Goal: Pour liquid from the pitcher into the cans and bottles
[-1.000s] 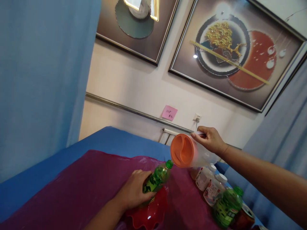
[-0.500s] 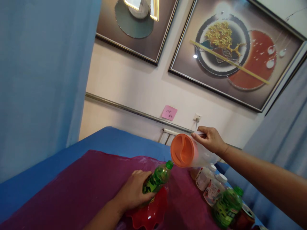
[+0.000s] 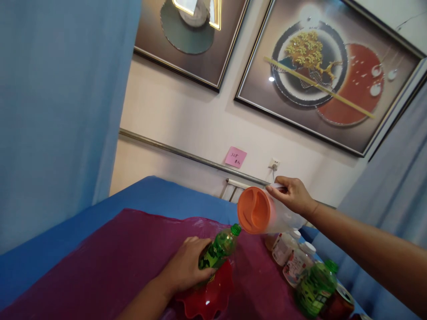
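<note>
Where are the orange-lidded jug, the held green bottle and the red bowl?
Orange-lidded jug point(image 3: 281, 216), head view: on its translucent body.
Held green bottle point(image 3: 214, 255), head view: on its label.
Red bowl point(image 3: 211, 296), head view: on its glossy wall.

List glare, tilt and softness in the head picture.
Head view: a white glint on the right framed picture, a highlight in the red dish; head view: the scene tilts, the metal rail sloping down rightward; head view: the left curtain looks soft.

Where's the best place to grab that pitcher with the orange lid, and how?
Probably by its handle, from above and the right, as the right hand does: the pitcher is tipped, its orange lid facing left and the handle uppermost.
</note>
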The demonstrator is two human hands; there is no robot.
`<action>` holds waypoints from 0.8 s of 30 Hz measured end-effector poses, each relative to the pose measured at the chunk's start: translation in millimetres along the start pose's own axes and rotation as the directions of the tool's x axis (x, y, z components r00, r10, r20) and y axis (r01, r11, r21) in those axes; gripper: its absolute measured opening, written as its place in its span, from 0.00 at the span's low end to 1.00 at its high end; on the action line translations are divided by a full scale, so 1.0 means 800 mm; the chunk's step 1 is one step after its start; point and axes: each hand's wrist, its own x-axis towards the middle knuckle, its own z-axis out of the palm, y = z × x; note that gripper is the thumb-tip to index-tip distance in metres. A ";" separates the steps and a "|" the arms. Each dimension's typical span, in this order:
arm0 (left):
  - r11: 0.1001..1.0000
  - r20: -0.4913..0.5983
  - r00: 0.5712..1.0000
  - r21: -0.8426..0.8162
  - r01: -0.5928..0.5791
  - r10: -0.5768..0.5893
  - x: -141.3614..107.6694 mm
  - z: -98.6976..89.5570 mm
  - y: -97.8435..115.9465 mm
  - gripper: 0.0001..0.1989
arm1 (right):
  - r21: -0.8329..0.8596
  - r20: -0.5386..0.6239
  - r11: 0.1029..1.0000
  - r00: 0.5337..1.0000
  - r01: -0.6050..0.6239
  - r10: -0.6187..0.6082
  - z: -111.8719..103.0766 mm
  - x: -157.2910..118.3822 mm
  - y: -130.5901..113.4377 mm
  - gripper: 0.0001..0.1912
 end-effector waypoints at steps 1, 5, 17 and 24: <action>1.000 0.000 1.000 -0.001 0.000 0.000 0.000 0.000 0.000 0.19 | -0.005 -0.004 1.000 1.000 0.006 -0.006 0.000 0.000 0.000 0.27; 1.000 0.008 1.000 -0.015 0.006 -0.006 0.000 -0.003 0.004 0.18 | -0.015 -0.010 1.000 1.000 0.013 -0.014 0.000 0.000 0.000 0.27; 1.000 0.010 1.000 0.012 -0.011 0.011 0.000 0.000 0.001 0.17 | 0.007 0.010 1.000 1.000 0.001 -0.001 -0.002 0.000 -0.002 0.26; 1.000 0.019 1.000 0.022 0.003 -0.004 0.000 -0.003 0.002 0.17 | 0.008 0.010 1.000 1.000 0.001 -0.001 -0.001 0.000 0.000 0.26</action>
